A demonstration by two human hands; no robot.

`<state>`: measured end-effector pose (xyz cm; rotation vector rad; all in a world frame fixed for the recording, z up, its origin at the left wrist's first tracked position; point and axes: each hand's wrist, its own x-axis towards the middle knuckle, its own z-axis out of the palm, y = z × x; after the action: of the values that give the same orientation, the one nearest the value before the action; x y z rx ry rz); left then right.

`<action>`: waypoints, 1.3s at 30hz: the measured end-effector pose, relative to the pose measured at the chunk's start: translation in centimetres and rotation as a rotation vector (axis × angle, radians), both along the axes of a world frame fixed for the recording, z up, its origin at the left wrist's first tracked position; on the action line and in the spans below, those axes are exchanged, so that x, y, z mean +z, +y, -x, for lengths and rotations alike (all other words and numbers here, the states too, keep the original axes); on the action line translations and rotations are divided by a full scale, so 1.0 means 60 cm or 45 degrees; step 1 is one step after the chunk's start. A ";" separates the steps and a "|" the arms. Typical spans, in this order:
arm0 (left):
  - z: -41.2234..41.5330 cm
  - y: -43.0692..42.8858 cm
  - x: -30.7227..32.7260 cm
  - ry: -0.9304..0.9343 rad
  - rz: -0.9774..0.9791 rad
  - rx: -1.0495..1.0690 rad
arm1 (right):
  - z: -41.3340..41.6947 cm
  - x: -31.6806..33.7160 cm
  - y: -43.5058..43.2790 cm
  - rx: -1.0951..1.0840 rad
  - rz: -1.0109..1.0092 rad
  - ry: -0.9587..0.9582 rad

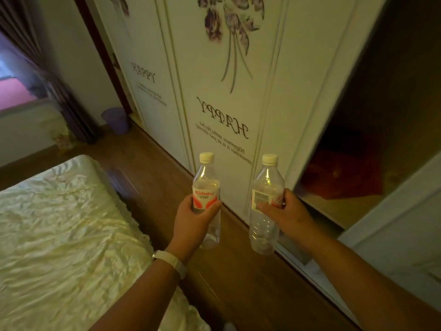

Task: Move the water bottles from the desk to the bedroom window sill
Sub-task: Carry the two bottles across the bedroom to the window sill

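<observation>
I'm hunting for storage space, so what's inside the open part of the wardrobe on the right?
A red fabric-like heap lies low inside the wardrobe. Above it the interior is dark, and the sliding door covers everything further left.

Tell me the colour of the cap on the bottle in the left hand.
White; the cap shows best in the head view.

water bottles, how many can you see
2: left bottle in the left hand, right bottle in the right hand, both upright beside the wardrobe; no others show.
</observation>
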<state>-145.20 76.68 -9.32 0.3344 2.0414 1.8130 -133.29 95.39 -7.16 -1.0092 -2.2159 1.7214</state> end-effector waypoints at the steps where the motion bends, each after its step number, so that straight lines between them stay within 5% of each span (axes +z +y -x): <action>1: 0.018 0.000 0.005 0.006 -0.013 0.022 | 0.023 0.006 0.003 0.025 -0.028 -0.001; 26: 0.466 0.029 0.070 0.116 0.102 0.846 | 0.647 0.013 0.118 0.703 0.042 0.163; 39: 0.618 0.045 0.072 0.156 0.180 0.898 | 0.864 0.014 0.118 0.834 0.065 0.191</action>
<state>-182.30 79.36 -5.02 -0.3785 2.5699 2.0279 -185.11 102.49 -6.34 -0.1307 -2.5787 2.0053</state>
